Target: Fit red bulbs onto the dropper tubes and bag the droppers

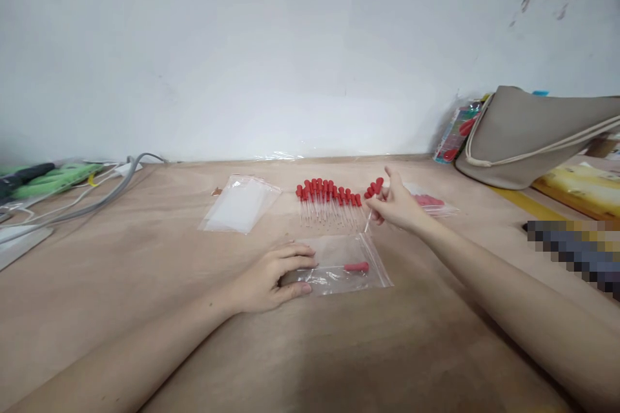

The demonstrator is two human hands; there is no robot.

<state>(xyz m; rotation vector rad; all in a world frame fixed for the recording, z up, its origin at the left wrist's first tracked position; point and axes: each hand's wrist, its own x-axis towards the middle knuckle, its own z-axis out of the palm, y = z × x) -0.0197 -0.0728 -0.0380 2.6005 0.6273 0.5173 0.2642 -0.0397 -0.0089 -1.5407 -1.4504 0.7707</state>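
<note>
A clear zip bag (334, 281) lies flat on the table, with one red-topped dropper (356, 267) inside it. My left hand (278, 274) rests on the bag's left end, fingers apart. Behind the bag stretches a row of several red-topped droppers (320, 190), their thin clear stems pointing toward me. At the row's right end, my right hand (390, 203) pinches a dropper by its thin stem, close to a few red tops (374, 188). Partly behind that hand is another clear bag with red pieces (429, 201).
A stack of clear bags (239, 204) lies left of the row. Grey cables (111, 190) and a green item (58, 179) are at far left. On the right are a grey pouch (523, 135), a yellow package (581, 187) and a blister pack (455, 135) against the wall.
</note>
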